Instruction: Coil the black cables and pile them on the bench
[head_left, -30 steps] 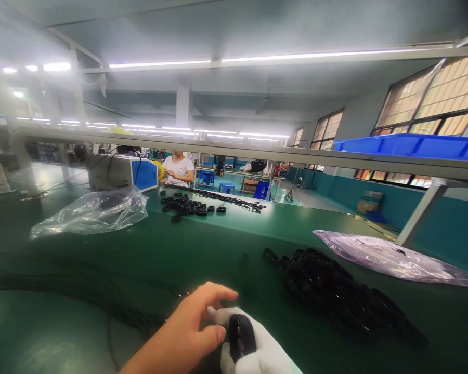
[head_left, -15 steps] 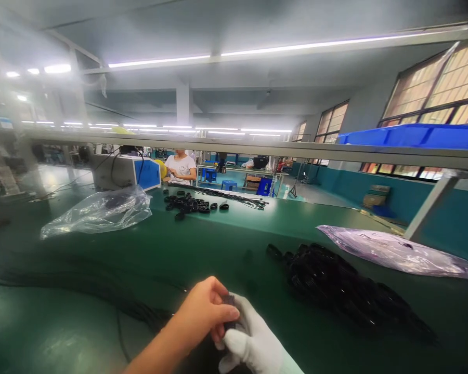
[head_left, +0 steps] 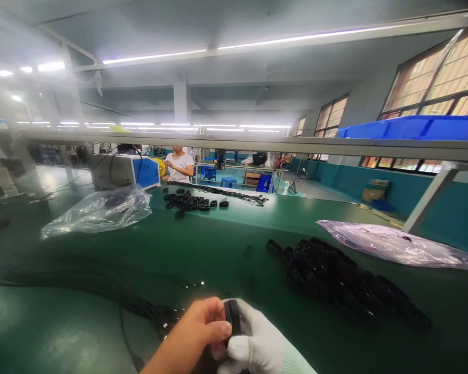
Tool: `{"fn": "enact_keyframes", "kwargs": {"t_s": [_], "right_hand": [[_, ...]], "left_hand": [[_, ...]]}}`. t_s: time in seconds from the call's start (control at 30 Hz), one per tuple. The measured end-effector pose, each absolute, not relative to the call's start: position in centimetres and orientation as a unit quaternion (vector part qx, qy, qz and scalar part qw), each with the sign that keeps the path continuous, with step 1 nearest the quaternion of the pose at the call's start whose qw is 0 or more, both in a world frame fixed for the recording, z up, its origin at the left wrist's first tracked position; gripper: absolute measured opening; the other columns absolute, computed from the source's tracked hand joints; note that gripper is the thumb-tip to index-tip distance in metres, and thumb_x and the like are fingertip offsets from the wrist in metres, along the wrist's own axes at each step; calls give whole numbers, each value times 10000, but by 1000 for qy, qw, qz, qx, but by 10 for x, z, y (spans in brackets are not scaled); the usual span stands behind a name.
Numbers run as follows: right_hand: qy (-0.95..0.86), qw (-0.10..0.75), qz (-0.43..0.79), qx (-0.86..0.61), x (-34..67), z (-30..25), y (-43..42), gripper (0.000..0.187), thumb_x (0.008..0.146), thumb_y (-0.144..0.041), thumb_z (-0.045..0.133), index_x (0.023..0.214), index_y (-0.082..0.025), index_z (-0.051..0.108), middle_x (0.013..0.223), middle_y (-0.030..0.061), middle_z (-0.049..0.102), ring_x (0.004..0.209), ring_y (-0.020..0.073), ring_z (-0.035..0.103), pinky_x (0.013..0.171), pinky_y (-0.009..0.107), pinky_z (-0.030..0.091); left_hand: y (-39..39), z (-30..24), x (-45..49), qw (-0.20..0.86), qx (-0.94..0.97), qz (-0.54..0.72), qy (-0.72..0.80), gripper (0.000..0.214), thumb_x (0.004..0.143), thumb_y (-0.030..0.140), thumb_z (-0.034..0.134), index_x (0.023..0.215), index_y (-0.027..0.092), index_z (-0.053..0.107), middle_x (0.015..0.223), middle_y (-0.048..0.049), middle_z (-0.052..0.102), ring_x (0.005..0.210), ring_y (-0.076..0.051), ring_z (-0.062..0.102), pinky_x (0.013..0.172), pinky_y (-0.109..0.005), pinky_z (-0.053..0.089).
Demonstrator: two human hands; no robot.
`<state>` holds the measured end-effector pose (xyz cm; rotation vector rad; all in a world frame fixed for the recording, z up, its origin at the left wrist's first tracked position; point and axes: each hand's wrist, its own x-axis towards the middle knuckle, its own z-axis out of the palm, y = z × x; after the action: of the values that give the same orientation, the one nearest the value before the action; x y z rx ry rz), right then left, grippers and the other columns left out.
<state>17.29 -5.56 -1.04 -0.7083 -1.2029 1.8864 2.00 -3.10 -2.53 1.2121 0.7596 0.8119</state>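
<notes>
The black coil [head_left: 232,318] stands on edge between the hands at the near side of the table, a thick ring of cable wound in close, ridged turns with a dull sheen. The bare left hand [head_left: 198,330] pinches it with thumb and fingers, and the white-gloved right hand [head_left: 261,337] grips its other side. Beneath lies a smooth green tabletop [head_left: 203,254], glossy in patches. Loose black cables [head_left: 81,288] with pale tips sprawl at left; a heap of black coils [head_left: 335,285] lies at right. Farther back are a clear plastic bag [head_left: 101,213], a scatter of small coils [head_left: 187,201] and a blue-fronted machine [head_left: 146,171]. Beyond, a person in a white shirt [head_left: 180,166] sits before teal walls [head_left: 335,179] and barred windows [head_left: 432,78].
</notes>
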Motion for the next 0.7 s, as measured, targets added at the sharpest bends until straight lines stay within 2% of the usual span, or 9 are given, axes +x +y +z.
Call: {"fn": "enact_keyframes", "kwargs": {"t_s": [0.1, 0.2, 0.27, 0.3, 0.43, 0.53, 0.63, 0.7], "right_hand": [[-443, 399, 751, -285, 172, -14, -56, 393, 642, -217, 736, 968, -138, 533, 896, 48, 569, 814, 184, 593, 638, 294, 508], [-402, 391, 776, -288, 170, -16, -55, 416, 619, -193, 739, 983, -157, 541, 957, 41, 554, 732, 134, 587, 612, 257, 473], [-416, 377, 768, -308, 169, -15, -53, 412, 614, -142, 709, 996, -159, 557, 939, 25, 563, 632, 85, 554, 592, 238, 451], [-437, 375, 756, -312, 169, -15, -53, 414, 605, -119, 694, 998, -150, 567, 906, 23, 578, 619, 84, 551, 593, 235, 445], [-456, 380, 761, -264, 173, -17, -50, 514, 585, -135, 725, 1072, -126, 561, 864, 54, 628, 801, 169, 605, 649, 238, 457], [-398, 364, 819, -195, 181, -25, -49, 511, 683, -219, 735, 1147, -128, 542, 921, 67, 627, 854, 162, 613, 691, 244, 474], [-348, 376, 852, -110, 190, -34, -49, 461, 782, -346, 677, 1165, -119, 557, 1003, 82, 628, 856, 157, 641, 724, 251, 494], [-341, 392, 848, -106, 193, -36, -50, 552, 772, -427, 672, 1219, -133, 535, 1092, 95, 618, 861, 164, 654, 753, 270, 505]], "left_hand": [[-32, -17, 16, 628, 582, 339, 389, 211, 742, 357, 567, 676, 171, 494, 578, 26, 512, 520, -111, 465, 517, -225, 366], [-35, -6, 13, 431, 680, 348, 480, 115, 779, 220, 489, 807, 174, 590, 759, -20, 592, 663, -155, 539, 602, -244, 405], [-36, -5, 13, 315, 735, 368, 475, 277, 726, 94, 473, 926, 202, 630, 910, -32, 599, 782, -170, 558, 690, -246, 413], [-36, -7, 13, 287, 751, 373, 463, 332, 699, 55, 464, 933, 210, 642, 923, -31, 594, 804, -172, 561, 705, -245, 412], [-30, -18, 19, 303, 730, 403, 462, 284, 652, 20, 442, 750, 188, 650, 757, -11, 585, 717, -155, 572, 634, -225, 416], [-21, -10, 21, 333, 715, 406, 462, 254, 638, 39, 480, 751, 186, 654, 731, 6, 599, 680, -143, 568, 620, -220, 422], [-13, 9, 14, 390, 701, 394, 448, 158, 699, 185, 601, 840, 185, 672, 772, -3, 642, 715, -160, 589, 656, -234, 453], [-11, 14, 2, 414, 682, 398, 454, 206, 751, 337, 607, 875, 185, 671, 811, -18, 675, 765, -183, 617, 706, -256, 480]]}}
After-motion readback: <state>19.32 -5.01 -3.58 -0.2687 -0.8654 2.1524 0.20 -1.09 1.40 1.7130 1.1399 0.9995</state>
